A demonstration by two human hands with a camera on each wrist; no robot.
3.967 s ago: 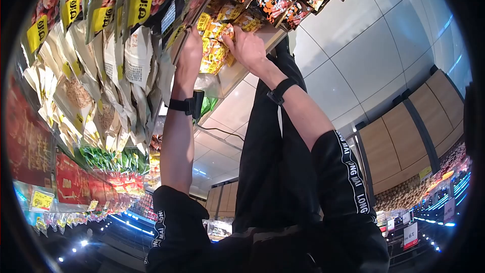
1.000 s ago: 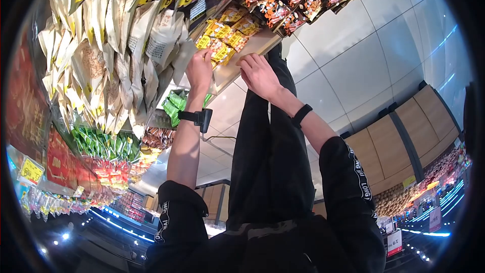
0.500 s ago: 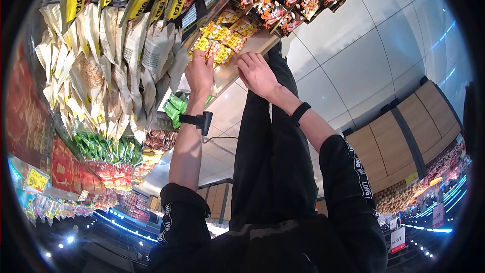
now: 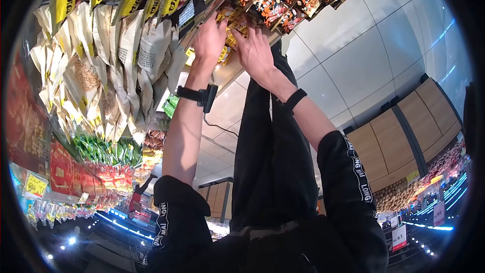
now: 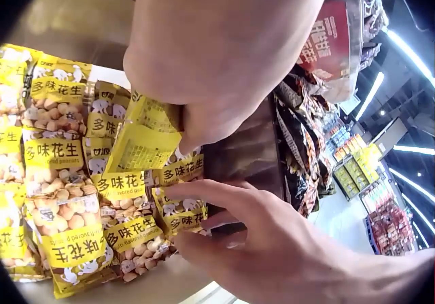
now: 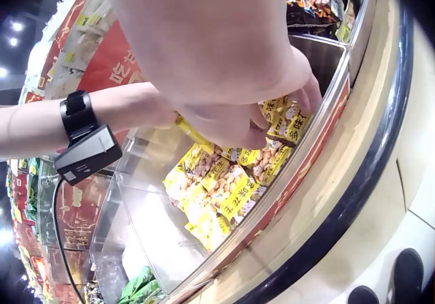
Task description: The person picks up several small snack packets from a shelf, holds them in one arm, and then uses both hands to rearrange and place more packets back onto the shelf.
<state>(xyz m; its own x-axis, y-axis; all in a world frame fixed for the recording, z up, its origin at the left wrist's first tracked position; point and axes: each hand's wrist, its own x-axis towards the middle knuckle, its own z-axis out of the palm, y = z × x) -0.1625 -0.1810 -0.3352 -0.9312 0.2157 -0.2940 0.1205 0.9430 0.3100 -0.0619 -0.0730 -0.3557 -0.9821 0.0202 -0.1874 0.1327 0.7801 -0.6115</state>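
Yellow packets of flavored peanuts (image 5: 58,158) lie in rows in a shelf bin. My left hand (image 4: 208,44) is over them and pinches one packet (image 5: 144,141), which stands tilted above the others in the left wrist view. Close beside it, my right hand (image 4: 256,55) reaches down to the packets at the bin's side. Its index finger and thumb are spread at a lying packet (image 5: 182,205), fingertips right at its edges. In the right wrist view more peanut packets (image 6: 221,195) lie below both hands, which partly hide them.
The bin's clear front wall (image 6: 272,195) runs along a wooden ledge (image 6: 326,154). Dark snack bags (image 4: 288,2) fill the neighbouring section. Beige bags (image 4: 101,65) hang on the other side, and green packets (image 6: 139,287) lie in a lower bin.
Both hands have moved farther in over the peanut packets. My left hand now has a packet raised, and my right hand has come from the bin's edge onto the packets.
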